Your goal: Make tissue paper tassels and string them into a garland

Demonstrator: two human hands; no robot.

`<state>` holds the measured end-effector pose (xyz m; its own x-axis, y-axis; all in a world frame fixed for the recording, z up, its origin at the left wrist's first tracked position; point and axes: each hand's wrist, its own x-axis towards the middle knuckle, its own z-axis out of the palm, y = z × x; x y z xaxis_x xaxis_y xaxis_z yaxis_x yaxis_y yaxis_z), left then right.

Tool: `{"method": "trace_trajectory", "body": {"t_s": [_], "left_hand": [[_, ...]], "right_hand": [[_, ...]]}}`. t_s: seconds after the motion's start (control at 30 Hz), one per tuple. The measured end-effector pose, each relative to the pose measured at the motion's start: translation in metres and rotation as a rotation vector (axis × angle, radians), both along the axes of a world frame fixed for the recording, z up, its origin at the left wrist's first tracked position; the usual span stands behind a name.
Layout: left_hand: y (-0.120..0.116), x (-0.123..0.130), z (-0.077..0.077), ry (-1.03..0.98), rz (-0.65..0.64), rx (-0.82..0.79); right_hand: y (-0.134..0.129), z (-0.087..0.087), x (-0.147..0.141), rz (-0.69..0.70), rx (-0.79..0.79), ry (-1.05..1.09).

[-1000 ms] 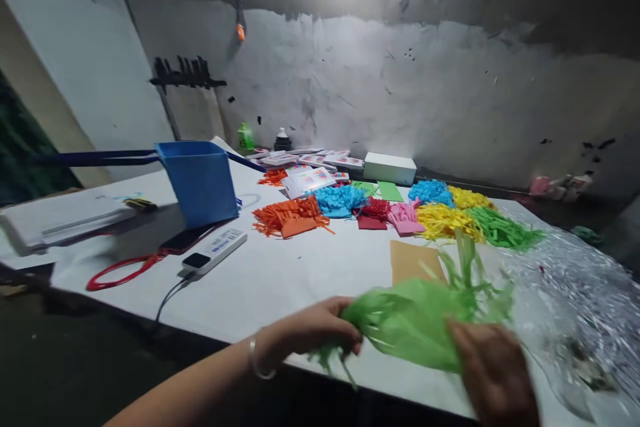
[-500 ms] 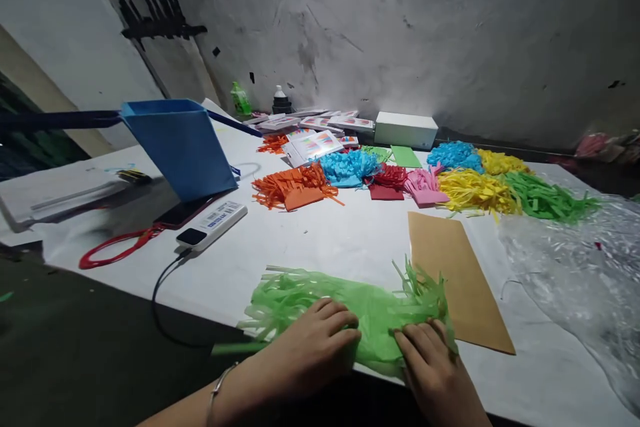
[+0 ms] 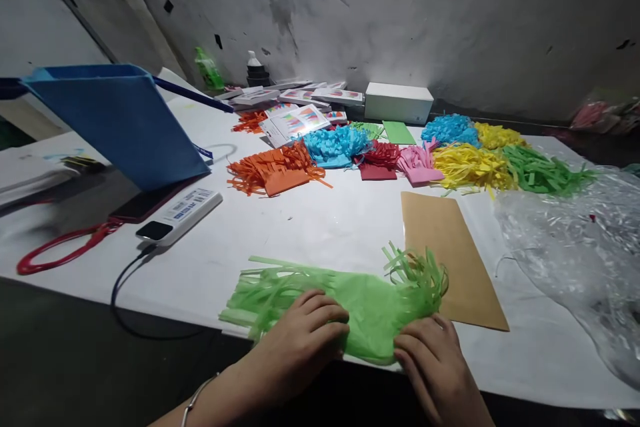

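Light green fringed tissue paper point(image 3: 367, 310) lies at the table's front edge, its middle whole and both ends cut into thin strips. My left hand point(image 3: 300, 330) rests on it left of centre, the fingers curled over the near edge. At the right end my right hand point(image 3: 435, 360) pinches the near edge by the fringe, with the fingers bent. Both thumbs are mostly hidden. Just beyond my right hand, a brown card sheet point(image 3: 450, 260) lies flat, partly covered by the green strips.
Fringed paper bundles in orange point(image 3: 280, 170), blue point(image 3: 335, 147), yellow point(image 3: 470, 170) and green point(image 3: 545, 173) line the back. At left stand a blue box-like holder point(image 3: 120, 127), a phone point(image 3: 150, 200) and a power bank point(image 3: 183, 217). Clear plastic point(image 3: 565, 260) covers the right side.
The view has shifted, so the table's things sit higher and further left. Both hands stay on the green tissue paper, whose left strips now lie more spread out.
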<state>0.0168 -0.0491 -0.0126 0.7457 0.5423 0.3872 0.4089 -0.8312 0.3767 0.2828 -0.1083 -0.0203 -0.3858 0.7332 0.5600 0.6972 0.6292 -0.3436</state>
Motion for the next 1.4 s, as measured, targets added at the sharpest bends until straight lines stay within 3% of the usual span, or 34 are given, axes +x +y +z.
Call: {"method": "trace_trajectory", "body": {"t_s": [0.2, 0.47, 0.7, 0.93, 1.1, 1.2, 1.3, 1.4], "left_hand": [[0.000, 0.003, 0.004, -0.042, 0.027, -0.024], [-0.004, 0.008, 0.007, -0.052, 0.066, 0.033], [-0.004, 0.008, 0.008, -0.059, 0.068, -0.013], [-0.007, 0.005, 0.014, -0.003, 0.073, -0.096], [-0.007, 0.010, 0.013, 0.003, 0.094, -0.038], [-0.006, 0.014, 0.012, -0.024, 0.118, 0.011], [-0.005, 0.014, 0.012, -0.032, 0.098, 0.032], [-0.003, 0.010, 0.010, -0.024, 0.061, 0.035]], "right_hand": [[-0.001, 0.003, -0.018, -0.073, 0.091, -0.022], [0.005, 0.011, -0.022, -0.044, -0.091, 0.061], [0.003, 0.012, -0.021, -0.059, -0.021, 0.011], [0.003, 0.014, -0.021, -0.043, -0.107, 0.046], [0.002, 0.009, -0.024, -0.088, -0.057, 0.022], [0.001, 0.006, -0.030, -0.139, 0.055, -0.027], [0.004, 0.004, -0.033, -0.116, 0.190, -0.099], [0.008, 0.008, -0.028, -0.069, 0.155, -0.070]]}}
